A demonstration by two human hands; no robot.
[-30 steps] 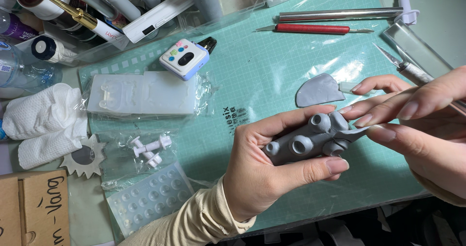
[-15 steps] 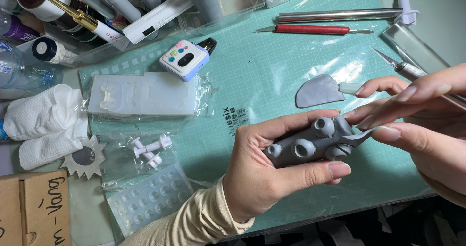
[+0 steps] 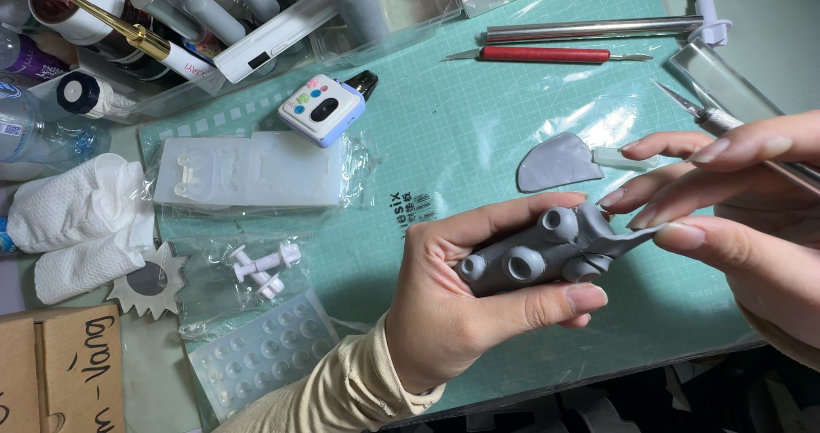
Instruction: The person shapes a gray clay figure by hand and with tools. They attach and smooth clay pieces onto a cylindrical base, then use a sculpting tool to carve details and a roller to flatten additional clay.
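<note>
Green mat (image 3: pixel 478 117): moulds (image 3: pixel 248 172), red tool (image 3: pixel 547 55).

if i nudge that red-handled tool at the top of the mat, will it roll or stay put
The red-handled tool looks round and slim, lying flat on the green cutting mat, so it would likely roll sideways. Probably light and stiff. Its thin metal tips seem pointed, so push at the handle.

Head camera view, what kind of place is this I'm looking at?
Probably a hobby craft desk for clay modelling. A green cutting mat covers the table, the left hand holds a grey clay piece, and a red-handled sculpting tool and clear silicone moulds lie nearby.
</note>
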